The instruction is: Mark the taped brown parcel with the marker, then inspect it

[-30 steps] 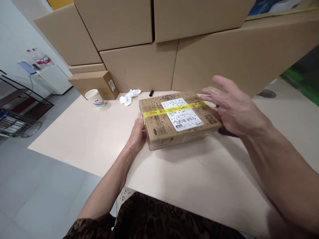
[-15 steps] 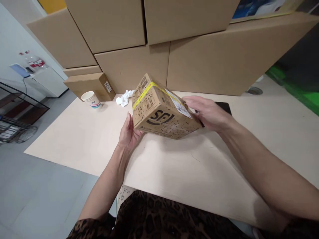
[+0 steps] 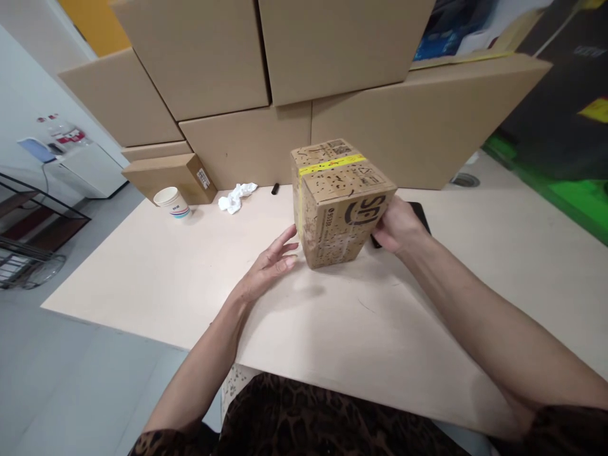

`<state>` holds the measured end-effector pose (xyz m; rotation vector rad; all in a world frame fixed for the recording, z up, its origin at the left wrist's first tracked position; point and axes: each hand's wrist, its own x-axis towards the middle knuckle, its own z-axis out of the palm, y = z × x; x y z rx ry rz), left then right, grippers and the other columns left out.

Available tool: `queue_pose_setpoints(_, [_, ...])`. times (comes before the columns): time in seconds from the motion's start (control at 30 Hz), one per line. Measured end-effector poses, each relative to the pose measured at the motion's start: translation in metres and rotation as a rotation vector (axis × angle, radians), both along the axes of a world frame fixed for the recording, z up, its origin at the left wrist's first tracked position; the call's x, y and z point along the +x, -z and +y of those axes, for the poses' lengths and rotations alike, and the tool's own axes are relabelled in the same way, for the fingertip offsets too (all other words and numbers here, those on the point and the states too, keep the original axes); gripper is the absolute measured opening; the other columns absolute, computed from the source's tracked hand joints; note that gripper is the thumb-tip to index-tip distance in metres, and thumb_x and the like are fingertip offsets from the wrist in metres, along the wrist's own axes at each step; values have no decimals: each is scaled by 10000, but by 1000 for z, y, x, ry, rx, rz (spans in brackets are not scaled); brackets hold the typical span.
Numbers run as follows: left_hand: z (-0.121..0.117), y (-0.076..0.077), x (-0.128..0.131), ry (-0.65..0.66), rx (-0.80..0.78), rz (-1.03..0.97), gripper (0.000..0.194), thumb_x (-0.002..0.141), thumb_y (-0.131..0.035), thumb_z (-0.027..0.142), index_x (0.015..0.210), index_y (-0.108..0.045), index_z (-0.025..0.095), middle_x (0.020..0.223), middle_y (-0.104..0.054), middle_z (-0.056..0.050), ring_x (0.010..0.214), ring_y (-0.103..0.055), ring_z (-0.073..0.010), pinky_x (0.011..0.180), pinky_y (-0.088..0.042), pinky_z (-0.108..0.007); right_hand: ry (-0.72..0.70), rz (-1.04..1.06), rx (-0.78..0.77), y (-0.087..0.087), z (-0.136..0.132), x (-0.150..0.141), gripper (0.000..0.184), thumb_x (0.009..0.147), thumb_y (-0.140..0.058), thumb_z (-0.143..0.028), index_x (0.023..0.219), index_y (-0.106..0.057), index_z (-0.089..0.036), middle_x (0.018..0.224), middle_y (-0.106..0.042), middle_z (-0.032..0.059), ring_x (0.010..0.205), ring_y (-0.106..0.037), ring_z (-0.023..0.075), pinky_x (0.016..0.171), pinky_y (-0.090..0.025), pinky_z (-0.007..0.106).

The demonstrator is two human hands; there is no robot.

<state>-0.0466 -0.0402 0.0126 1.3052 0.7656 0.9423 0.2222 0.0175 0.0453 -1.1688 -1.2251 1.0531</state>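
A printed cardboard parcel [image 3: 339,202] stands tipped up on the pale table [image 3: 190,272], resting on one edge or narrow face near the table's middle, with a strip of yellow tape [image 3: 332,165] running across its upper face and down its left side. The right hand [image 3: 396,228] grips the parcel's right side, thumb toward the front and fingers wrapped behind it where they cannot be seen, so how firmly it clasps is hard to judge. The left hand [image 3: 268,269] lies low on the table just left of the parcel, fingers loosely spread and stretched toward the box's lower left corner, the fingertips [image 3: 291,244] just beside it or perhaps brushing it; it holds nothing. A dark flat object [image 3: 418,212], probably a phone, lies on the table right behind the right hand. Further back on the left stand a paper cup [image 3: 171,202] and a small flat carton [image 3: 171,177], with a crumpled white tissue [image 3: 236,196] and a small black object [image 3: 275,188] near the foot of a wall of large stacked cardboard boxes [image 3: 266,63]. A leopard-print garment [image 3: 323,418] shows at the near edge.
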Motion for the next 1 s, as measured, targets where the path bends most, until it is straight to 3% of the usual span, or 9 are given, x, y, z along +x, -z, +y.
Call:
queue_pose_setpoints(0.13, [0, 5, 4, -24, 58, 70, 789, 831, -805, 351, 1540, -461, 375, 1713, -278, -52, 1514, -368, -369, 1216, -339, -510, 1, 151, -19, -27, -9, 12, 485, 874, -531, -690, 1080, -718, -292, 1160, -767, 52, 1156, -684, 299, 886, -582, 479])
queue_pose_setpoints(0.3, [12, 6, 15, -136, 178, 149, 1270, 668, -930, 338, 1655, -130, 326, 1755, -24, -120, 1618, -49, -373, 1294, -111, -565, -90, 120, 11, -42, -20, 10, 412, 850, -627, -614, 1106, -724, -305, 1213, -750, 28, 1182, -655, 278, 912, -552, 451])
queue_pose_setpoints(0.4, [26, -5, 26, -145, 197, 95, 1377, 545, -988, 315, 1649, -166, 289, 1722, -189, -173, 1607, -86, -408, 1283, -161, -585, -180, 127, 22, -43, -24, 5, 371, 852, -638, -577, 1089, -741, -312, 1237, -745, 28, 1193, -652, 276, 958, -530, 462])
queue_pose_setpoints(0.5, [36, -19, 40, -39, 183, -31, 1340, 522, -991, 311, 1627, -237, 245, 1550, -483, -230, 1517, -338, -459, 1203, -319, -638, -239, 160, 37, -44, -27, 2, 346, 845, -667, -524, 1104, -748, -310, 1288, -732, 36, 1239, -639, 281, 1035, -488, 491])
queue_pose_setpoints(0.6, [38, -21, 50, 0, 163, -102, 1146, 571, -972, 302, 1550, -382, 214, 1409, -616, -218, 1390, -521, -431, 1130, -424, -606, -268, 180, 59, -46, -30, 1, 380, 844, -687, -532, 1155, -736, -319, 1344, -710, 49, 1296, -610, 299, 1075, -458, 538])
queue_pose_setpoints(0.73, [29, -8, 48, -85, 167, -111, 906, 606, -958, 260, 1409, -547, 181, 1299, -691, -180, 1282, -618, -372, 1113, -459, -527, -333, 141, 148, -44, -35, 0, 448, 862, -680, -580, 1246, -702, -351, 1434, -658, 40, 1389, -543, 308, 1127, -434, 558])
queue_pose_setpoints(0.83, [21, -2, 44, -146, 161, -78, 741, 679, -926, 321, 1335, -608, 188, 1260, -715, -145, 1245, -637, -335, 1114, -465, -495, -359, 94, 220, -41, -38, 0, 470, 887, -665, -589, 1300, -681, -364, 1477, -627, 15, 1445, -493, 291, 1192, -390, 529])
queue_pose_setpoints(1.0, [20, -6, 47, -292, 25, -276, 763, 738, -876, 482, 1396, -546, 276, 1353, -675, -88, 1259, -621, -267, 1036, -525, -388, -396, 27, 265, -41, -46, 2, 494, 912, -665, -559, 1363, -655, -361, 1502, -606, 9, 1463, -481, 278, 1229, -359, 492])
